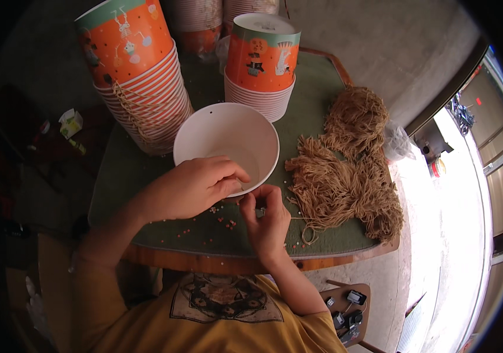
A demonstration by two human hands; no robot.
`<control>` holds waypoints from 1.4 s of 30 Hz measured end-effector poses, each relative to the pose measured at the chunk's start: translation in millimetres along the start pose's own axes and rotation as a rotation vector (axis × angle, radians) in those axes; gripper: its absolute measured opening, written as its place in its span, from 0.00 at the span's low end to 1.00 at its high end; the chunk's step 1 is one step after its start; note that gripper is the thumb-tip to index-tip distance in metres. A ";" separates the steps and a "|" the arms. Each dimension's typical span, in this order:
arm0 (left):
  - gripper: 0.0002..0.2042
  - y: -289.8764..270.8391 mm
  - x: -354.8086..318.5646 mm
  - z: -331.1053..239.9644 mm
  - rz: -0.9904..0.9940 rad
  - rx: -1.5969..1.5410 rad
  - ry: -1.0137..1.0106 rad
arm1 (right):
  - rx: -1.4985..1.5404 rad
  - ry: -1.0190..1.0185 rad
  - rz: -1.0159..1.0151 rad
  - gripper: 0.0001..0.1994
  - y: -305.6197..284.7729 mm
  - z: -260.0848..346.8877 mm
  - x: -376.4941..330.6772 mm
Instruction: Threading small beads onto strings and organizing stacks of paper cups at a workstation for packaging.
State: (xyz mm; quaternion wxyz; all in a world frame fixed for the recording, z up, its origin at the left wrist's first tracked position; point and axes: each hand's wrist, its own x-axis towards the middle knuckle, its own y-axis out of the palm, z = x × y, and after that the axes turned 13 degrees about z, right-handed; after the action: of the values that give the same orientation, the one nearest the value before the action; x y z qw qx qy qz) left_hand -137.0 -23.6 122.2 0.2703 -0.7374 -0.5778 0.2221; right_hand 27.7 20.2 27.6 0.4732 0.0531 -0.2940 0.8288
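Observation:
A white-lined paper bucket [228,132] stands on the green-topped table with its open mouth tilted toward me. A small dark hole shows in its far wall, just under the rim. My left hand [204,182] reaches over the near rim, its fingers pinched against the inside of the wall. Just outside that same stretch of rim, my right hand [268,220] is closed, thumb and forefinger together. Whatever either hand pinches is hidden or too small to name. Right of the bucket lies a heap of tan cord lengths [337,188], one strand looping toward my right hand.
A tall stack of orange printed buckets [139,76] stands at the left, with cords draped over it. A shorter upside-down stack [261,65] stands behind the open bucket. Small red and white bits [228,223] litter the table's [145,203] near side. A stool [351,312] holds small devices.

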 end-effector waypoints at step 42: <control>0.05 11.4 22.3 19.9 0.052 -0.649 0.076 | 0.768 0.166 0.405 0.06 -59.7 33.5 32.1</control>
State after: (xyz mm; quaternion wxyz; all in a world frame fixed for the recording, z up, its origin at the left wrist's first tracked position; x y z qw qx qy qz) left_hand -136.2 -1.2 99.3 0.0366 -0.8074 -0.5888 0.0056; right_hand 52.5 49.0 93.0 0.2693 0.0995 0.0697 0.9554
